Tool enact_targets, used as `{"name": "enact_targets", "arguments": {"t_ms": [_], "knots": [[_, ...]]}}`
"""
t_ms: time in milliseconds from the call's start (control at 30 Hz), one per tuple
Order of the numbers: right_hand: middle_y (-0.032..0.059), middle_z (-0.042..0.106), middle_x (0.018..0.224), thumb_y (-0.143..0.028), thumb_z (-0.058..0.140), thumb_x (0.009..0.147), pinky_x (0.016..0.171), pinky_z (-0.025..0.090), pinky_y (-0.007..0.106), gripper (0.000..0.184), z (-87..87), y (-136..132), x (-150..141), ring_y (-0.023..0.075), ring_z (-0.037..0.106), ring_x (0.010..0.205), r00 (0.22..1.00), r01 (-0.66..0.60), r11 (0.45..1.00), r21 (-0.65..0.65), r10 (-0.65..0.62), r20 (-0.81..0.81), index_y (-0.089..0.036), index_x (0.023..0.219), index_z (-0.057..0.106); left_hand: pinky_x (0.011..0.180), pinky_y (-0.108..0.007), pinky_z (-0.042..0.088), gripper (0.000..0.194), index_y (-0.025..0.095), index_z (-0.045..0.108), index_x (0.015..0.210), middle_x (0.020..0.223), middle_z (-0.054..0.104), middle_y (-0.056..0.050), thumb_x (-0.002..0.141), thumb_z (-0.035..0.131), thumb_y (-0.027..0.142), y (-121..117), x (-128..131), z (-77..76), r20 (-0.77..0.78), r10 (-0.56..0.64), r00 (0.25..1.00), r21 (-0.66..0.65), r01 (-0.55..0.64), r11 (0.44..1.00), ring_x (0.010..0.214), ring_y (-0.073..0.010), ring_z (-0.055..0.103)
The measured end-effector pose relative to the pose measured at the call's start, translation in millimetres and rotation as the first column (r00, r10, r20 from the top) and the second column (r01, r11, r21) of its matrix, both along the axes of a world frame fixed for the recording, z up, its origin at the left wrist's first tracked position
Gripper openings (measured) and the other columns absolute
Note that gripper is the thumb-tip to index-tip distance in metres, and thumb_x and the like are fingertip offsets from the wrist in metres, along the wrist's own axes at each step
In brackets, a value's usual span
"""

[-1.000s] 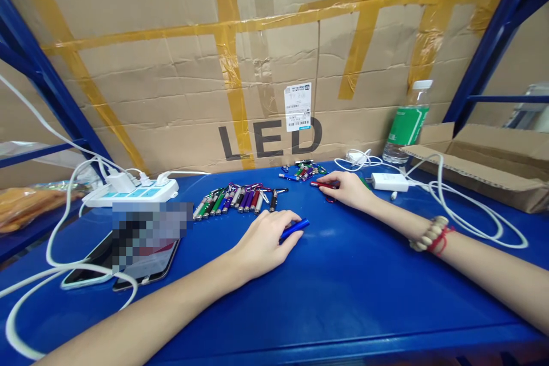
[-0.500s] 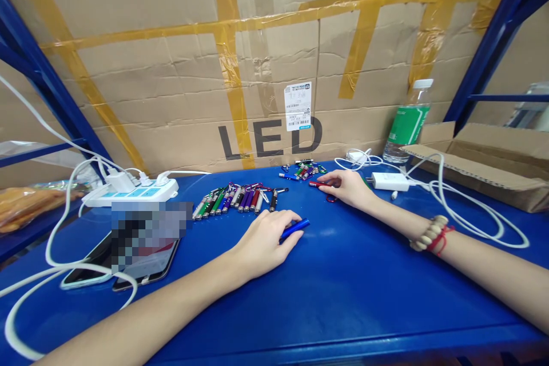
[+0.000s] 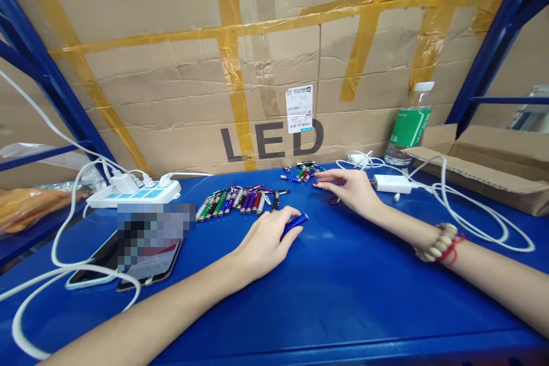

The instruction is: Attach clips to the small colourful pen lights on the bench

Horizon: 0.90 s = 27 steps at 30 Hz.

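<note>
My left hand rests low over the blue tabletop, its thumb and fingers closed round a small blue flashlight. Farther back on the right, my right hand pinches a small red flashlight, mostly hidden by the fingers. A red carabiner clip shows beneath that hand. Just beyond its fingertips lies a loose pile of small flashlights with clips, a blue one at its near edge. Several flashlights in mixed colours form a row behind my left hand.
Two phones lie at the left, below a white power strip with trailing cables. At the right are a white charger, looped cable, a green-labelled bottle and an open cardboard box. A large taped carton stands behind.
The fingers of my right hand have shifted over the red flashlight, which now shows less. My left hand keeps the blue flashlight in nearly the same place. The view has tipped slightly.
</note>
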State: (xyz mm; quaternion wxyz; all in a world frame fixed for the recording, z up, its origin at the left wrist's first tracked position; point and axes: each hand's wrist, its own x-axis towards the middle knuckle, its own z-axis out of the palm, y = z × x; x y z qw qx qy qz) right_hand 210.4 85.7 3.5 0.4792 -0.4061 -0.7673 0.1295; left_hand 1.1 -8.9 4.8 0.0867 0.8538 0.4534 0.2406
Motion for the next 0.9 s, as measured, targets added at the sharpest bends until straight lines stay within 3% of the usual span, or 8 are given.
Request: {"name": "enact_targets", "arguments": {"t_ms": [267,500,900], "knots": [[0.0049,0.07,0.082,-0.027,0.062,0.072,0.06,0.052,0.026,0.024,14.8,-51.1,-34.6,0.0188,0.066,0.075,0.971,-0.231,0.971,-0.062,0.226,-0.074,-0.017,0.094,0.067,0.069,-0.029,0.044,0.022,0.021,0.044,0.107,0.085,0.062,-0.003,0.09,0.033,0.03,0.8,-0.1,-0.2,0.021,0.076,0.997,-0.026,-0.076,0.997,0.079,-0.0188,0.059],[0.005,0.071,0.075,-0.034,0.064,0.07,0.042,0.045,0.021,0.034,13.7,-49.7,-32.4,0.0164,0.065,0.062,0.973,-0.225,0.963,-0.146,0.215,-0.081,-0.016,0.099,0.065,0.061,-0.025,0.041,0.021,0.021,0.043,0.104,0.077,0.06,-0.001,0.09,0.03,0.03,0.1,0.7,3.5,0.036,0.098,0.995,-0.078,-0.095,0.992,0.071,-0.0166,0.058],[0.0037,0.071,0.08,-0.029,0.061,0.074,0.048,0.045,0.022,0.024,14.0,-56.0,-32.3,0.0176,0.066,0.075,0.971,-0.237,0.97,-0.047,0.235,-0.045,-0.019,0.095,0.066,0.058,-0.024,0.039,0.021,0.021,0.042,0.105,0.076,0.06,0.0,0.09,0.031,0.032,0.1,2.4,3.4,0.032,0.124,0.992,-0.09,-0.12,0.989,0.068,-0.0161,0.058]]}}
